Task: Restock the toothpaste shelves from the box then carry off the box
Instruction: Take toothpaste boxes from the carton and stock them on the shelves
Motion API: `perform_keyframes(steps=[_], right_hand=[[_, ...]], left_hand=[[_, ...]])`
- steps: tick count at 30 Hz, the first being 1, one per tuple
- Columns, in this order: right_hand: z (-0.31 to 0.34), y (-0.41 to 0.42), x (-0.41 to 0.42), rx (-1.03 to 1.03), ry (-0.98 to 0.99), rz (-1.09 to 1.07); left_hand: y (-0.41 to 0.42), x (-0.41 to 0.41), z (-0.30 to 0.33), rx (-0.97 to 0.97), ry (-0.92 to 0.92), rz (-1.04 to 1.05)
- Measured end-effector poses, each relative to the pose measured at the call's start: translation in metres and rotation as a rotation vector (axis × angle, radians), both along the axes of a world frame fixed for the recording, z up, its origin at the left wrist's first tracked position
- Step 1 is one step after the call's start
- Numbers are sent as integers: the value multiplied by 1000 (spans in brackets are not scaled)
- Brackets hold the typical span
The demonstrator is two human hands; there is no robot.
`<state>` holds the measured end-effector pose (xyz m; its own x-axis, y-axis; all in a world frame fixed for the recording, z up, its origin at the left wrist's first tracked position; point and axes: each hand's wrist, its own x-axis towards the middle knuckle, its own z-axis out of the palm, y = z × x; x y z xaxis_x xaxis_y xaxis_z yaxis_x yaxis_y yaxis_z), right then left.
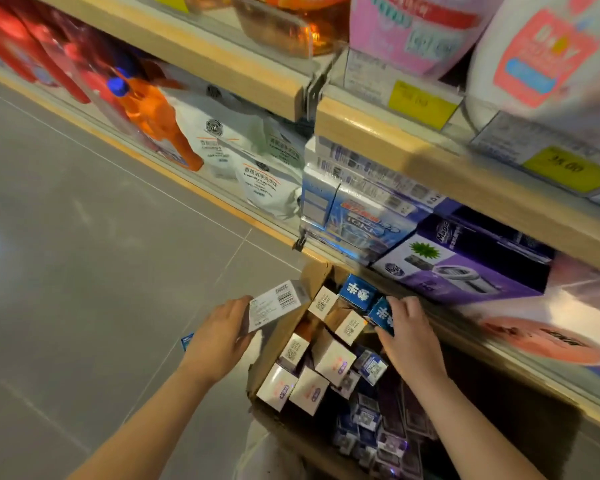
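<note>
The open cardboard box (274, 344) sits on the floor at five o'clock, against the bottom shelf (520, 355), packed with toothpaste cartons standing on end. The left hand (219, 336) grips a white carton (274, 303) by its long sides; the right hand (409, 327) curls its fingers round a blue carton (381, 315) at the box's one o'clock corner. These cartons look light, stiff and smooth, so pinching across the narrow faces should serve

Matt brown cardboard box (278, 344), glossy toothpaste cartons (333, 358), wood-look shelf edge (465, 174)
</note>
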<state>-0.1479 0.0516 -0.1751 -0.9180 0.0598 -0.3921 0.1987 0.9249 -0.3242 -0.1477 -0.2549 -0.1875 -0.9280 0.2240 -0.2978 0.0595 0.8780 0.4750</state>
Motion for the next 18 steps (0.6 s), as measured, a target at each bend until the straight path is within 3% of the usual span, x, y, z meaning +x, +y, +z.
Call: perform_keyframes(steps=[3,10,14,18], right_hand=[[59,11,3,-64,-14,-63],[267,14,27,-204,25,-176],[342,0,41,-377,5,-251],[395,-33,41,-493,45,-158]], left_hand=[[-3,11,46,33,-13,15],[-2,57,214,13,-62,90],[-4,97,291,10,-31,162],[-31,139,360,-36,11,333]])
